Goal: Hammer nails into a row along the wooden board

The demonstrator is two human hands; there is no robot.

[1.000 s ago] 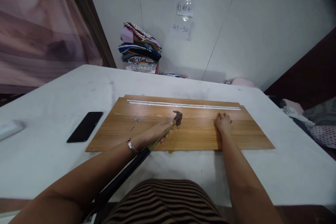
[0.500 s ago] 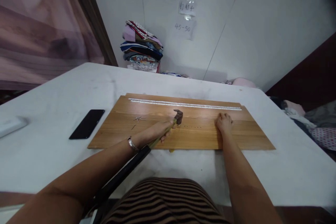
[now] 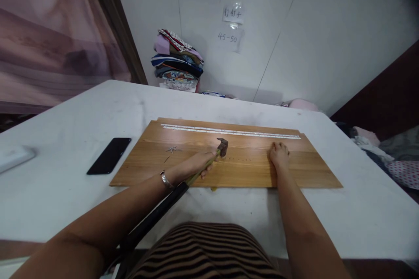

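My left hand [image 3: 202, 163] is closed round a claw hammer [image 3: 223, 146], gripping the pale shaft just below the dark, rusty head. Its long black handle runs back under my left forearm. The head is over the middle of a brown wooden board [image 3: 304, 170], beside a row of small dark dots, perhaps nail heads [image 3: 240, 158]; whether it touches the wood I cannot tell. On the board's right part rests my right hand [image 3: 279, 154], holding nothing visible, fingers slightly bent and apart. Several loose nails [image 3: 172, 150] lie on the left part of the board.
Two white measuring strips [image 3: 229, 131] run along the board's far edge. A black phone [image 3: 109, 155] lies left of the board on the white table [image 3: 81, 109]. Folded clothes [image 3: 178, 61] are stacked against the wall, below handwritten paper signs [image 3: 233, 13]. A white object [image 3: 15, 157] is at far left.
The view has shifted very slightly. Both hands and the hammer stay in practically the same place on the board.
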